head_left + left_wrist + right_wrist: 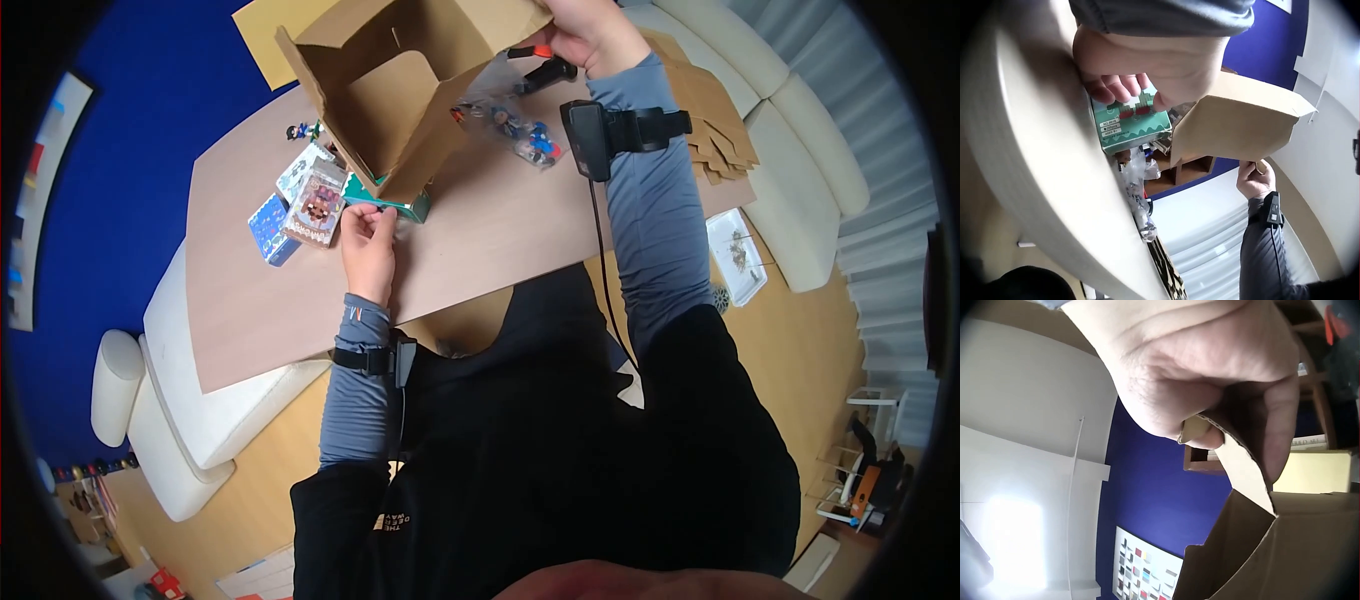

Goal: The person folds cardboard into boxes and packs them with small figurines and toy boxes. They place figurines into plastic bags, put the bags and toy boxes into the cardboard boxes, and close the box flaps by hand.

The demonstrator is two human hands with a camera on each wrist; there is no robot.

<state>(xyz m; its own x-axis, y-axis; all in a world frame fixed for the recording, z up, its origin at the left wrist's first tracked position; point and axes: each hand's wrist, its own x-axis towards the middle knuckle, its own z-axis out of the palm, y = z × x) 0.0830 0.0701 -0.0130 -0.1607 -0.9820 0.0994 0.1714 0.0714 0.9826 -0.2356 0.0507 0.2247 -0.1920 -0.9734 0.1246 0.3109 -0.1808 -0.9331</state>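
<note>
An open cardboard box [395, 120] is tilted above the table in the head view, its flaps spread. My right hand [592, 35] grips one flap; in the right wrist view the thumb and fingers of the right hand [1210, 375] pinch the cardboard edge [1244, 465]. Beneath the carton, a small green box [412, 205] lies on the table. My left hand [369, 250] touches its near left end, and in the left wrist view the curled fingers of the left hand [1147, 75] lie against the green box [1129, 128].
Left of the green box are a clear-fronted figure box [316, 208], a blue box [271, 230] and a small figure [300, 131]. Bagged figures [520, 135] and a black tool [550, 74] lie to the right on the table [480, 262]. Flattened cardboard [708, 110] is beyond, at the right.
</note>
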